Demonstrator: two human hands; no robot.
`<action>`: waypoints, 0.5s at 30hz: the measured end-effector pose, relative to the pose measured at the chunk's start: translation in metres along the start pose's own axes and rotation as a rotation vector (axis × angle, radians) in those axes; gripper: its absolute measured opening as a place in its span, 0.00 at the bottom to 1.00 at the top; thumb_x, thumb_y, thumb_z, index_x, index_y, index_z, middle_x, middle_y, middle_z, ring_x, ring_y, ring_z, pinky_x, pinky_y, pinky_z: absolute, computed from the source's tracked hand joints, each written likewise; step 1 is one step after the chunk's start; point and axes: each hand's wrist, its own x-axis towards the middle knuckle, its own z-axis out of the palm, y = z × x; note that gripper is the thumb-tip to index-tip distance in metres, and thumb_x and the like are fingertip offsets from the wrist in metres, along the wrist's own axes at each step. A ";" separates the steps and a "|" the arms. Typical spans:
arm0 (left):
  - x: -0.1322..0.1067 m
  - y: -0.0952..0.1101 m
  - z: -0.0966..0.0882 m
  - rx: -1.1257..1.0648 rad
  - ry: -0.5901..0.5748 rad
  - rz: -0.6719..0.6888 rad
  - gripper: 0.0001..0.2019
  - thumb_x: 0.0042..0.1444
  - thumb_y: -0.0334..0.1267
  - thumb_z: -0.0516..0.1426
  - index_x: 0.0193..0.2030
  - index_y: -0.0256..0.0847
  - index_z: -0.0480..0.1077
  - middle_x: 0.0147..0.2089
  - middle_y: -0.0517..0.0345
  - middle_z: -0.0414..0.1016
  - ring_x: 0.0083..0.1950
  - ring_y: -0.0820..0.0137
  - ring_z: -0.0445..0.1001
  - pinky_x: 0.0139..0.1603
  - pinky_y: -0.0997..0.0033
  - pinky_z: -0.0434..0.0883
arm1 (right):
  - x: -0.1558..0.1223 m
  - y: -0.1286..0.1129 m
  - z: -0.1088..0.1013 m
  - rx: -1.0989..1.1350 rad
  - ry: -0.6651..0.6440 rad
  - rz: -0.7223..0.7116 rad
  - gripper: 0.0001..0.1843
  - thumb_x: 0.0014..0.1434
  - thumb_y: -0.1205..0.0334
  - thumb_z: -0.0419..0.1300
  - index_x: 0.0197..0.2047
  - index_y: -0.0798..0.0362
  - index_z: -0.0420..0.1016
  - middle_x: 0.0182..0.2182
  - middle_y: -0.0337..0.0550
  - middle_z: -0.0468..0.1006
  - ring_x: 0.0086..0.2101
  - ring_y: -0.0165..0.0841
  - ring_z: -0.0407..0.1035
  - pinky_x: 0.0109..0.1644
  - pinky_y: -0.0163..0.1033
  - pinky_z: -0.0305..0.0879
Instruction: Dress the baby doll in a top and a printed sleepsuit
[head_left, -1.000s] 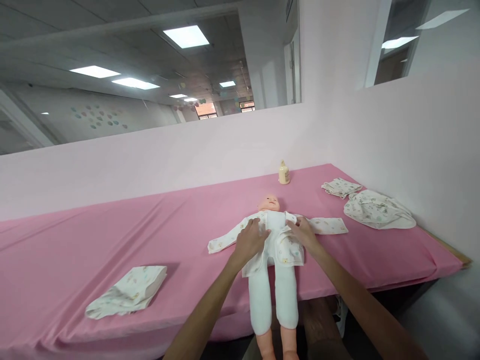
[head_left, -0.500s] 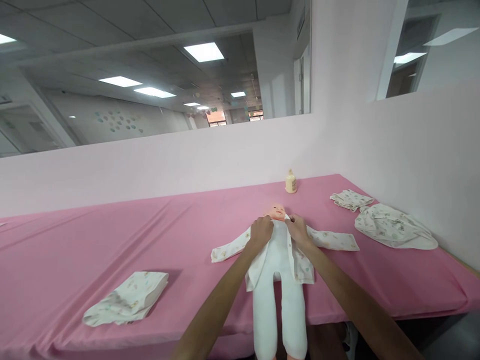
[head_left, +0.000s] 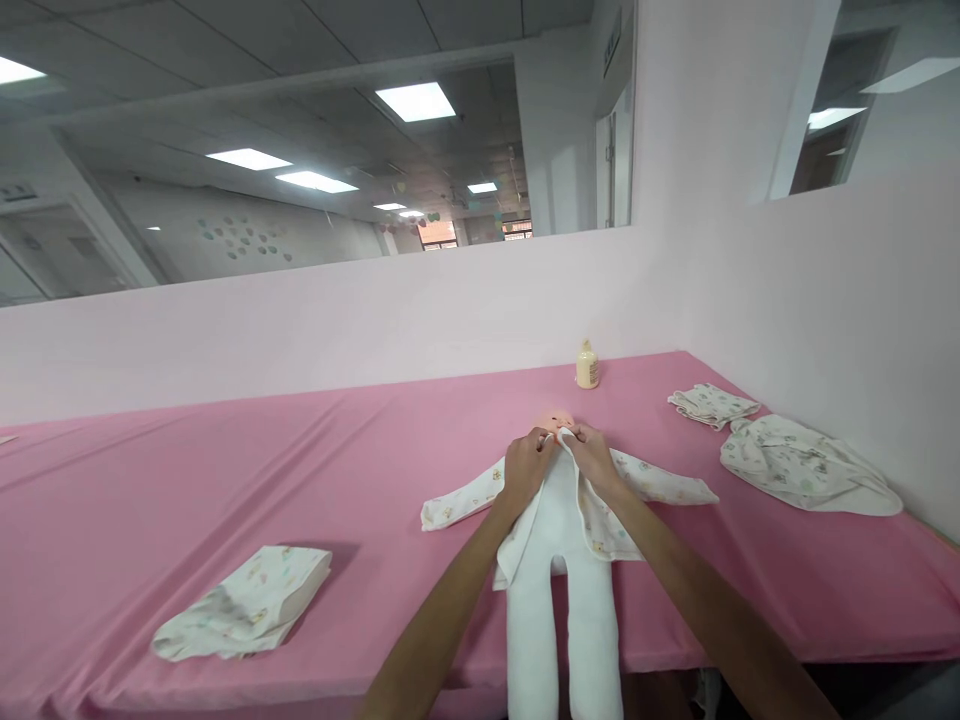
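A baby doll [head_left: 561, 560] lies on its back on the pink-covered table [head_left: 225, 480], feet toward me, in white leggings and an open printed jacket [head_left: 652, 482] with its sleeves spread out. My left hand [head_left: 526, 465] pinches the jacket's left collar edge just under the doll's chin. My right hand [head_left: 594, 456] pinches the right collar edge beside it. Both hands are closed on the cloth and nearly touch, hiding most of the doll's face.
A folded printed cloth [head_left: 244, 602] lies at the front left. A small cream bottle [head_left: 586, 365] stands by the back wall. A folded garment [head_left: 711, 404] and a crumpled printed garment [head_left: 806, 465] lie at the right, near the pink side wall.
Both hands have slid from the doll's waist up to its neck, drawing the jacket's front edges together. The view has tilted so the doll's feet are out of frame.
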 end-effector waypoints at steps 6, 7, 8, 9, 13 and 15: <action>-0.001 -0.004 0.005 -0.003 0.019 0.118 0.13 0.64 0.39 0.50 0.42 0.40 0.75 0.37 0.55 0.80 0.36 0.68 0.74 0.36 0.72 0.59 | -0.013 0.013 0.000 0.047 -0.039 -0.104 0.13 0.56 0.53 0.57 0.34 0.52 0.79 0.33 0.42 0.80 0.36 0.38 0.71 0.42 0.41 0.65; -0.002 -0.005 0.006 0.008 0.016 0.120 0.13 0.64 0.39 0.50 0.41 0.40 0.75 0.36 0.55 0.80 0.36 0.68 0.74 0.35 0.72 0.58 | -0.014 0.015 0.000 0.063 -0.039 -0.121 0.14 0.56 0.53 0.57 0.36 0.51 0.80 0.35 0.43 0.81 0.37 0.38 0.72 0.45 0.42 0.66; -0.002 -0.005 0.006 0.019 0.015 0.117 0.12 0.64 0.39 0.50 0.40 0.40 0.75 0.36 0.55 0.80 0.36 0.68 0.74 0.35 0.72 0.58 | -0.014 0.017 0.000 0.080 -0.039 -0.130 0.14 0.57 0.53 0.57 0.36 0.51 0.80 0.36 0.44 0.81 0.38 0.39 0.73 0.46 0.43 0.66; -0.003 -0.006 0.007 0.028 0.016 0.117 0.12 0.64 0.39 0.51 0.40 0.40 0.75 0.36 0.55 0.80 0.36 0.68 0.74 0.35 0.72 0.58 | -0.014 0.017 0.000 0.092 -0.039 -0.129 0.14 0.57 0.52 0.57 0.37 0.51 0.80 0.36 0.44 0.82 0.38 0.40 0.73 0.47 0.44 0.67; -0.004 -0.005 0.009 0.055 0.030 0.116 0.12 0.64 0.40 0.52 0.39 0.41 0.76 0.38 0.55 0.80 0.38 0.68 0.74 0.36 0.71 0.59 | -0.014 0.016 -0.001 0.112 -0.048 -0.109 0.15 0.57 0.51 0.58 0.38 0.50 0.81 0.38 0.45 0.82 0.41 0.41 0.74 0.49 0.46 0.67; -0.005 -0.004 0.008 0.071 0.028 0.111 0.12 0.64 0.39 0.52 0.39 0.41 0.76 0.39 0.54 0.80 0.38 0.68 0.75 0.36 0.71 0.59 | -0.015 0.013 -0.001 0.114 -0.049 -0.110 0.14 0.57 0.52 0.58 0.38 0.50 0.81 0.38 0.44 0.82 0.41 0.41 0.74 0.50 0.46 0.67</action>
